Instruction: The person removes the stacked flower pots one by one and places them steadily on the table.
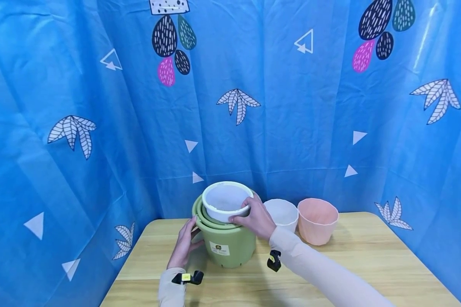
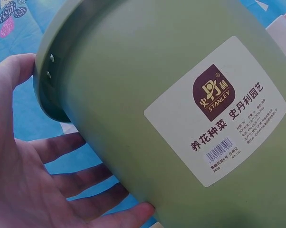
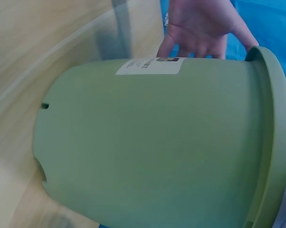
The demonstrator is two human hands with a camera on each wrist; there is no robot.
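A white flowerpot (image 1: 229, 217) sits nested at the top of a stack, with the rim of another green pot (image 1: 215, 222) around it. The outermost is a large green flowerpot (image 1: 238, 247) bearing a paper label (image 2: 216, 111). My right hand (image 1: 256, 216) pinches the white pot's rim from the right, thumb outside and fingers over the edge. On the left side, my left hand (image 1: 184, 243) touches the large pot, thumb at its rim and fingers spread against its wall. The right wrist view shows that left hand (image 3: 202, 26) beyond the pot; my right hand is hidden there.
Right of the stack stand a second white pot (image 1: 281, 212) and a pink pot (image 1: 318, 226), side by side on the wooden table (image 1: 353, 264). A blue patterned curtain (image 1: 292, 128) surrounds the table at the back and sides.
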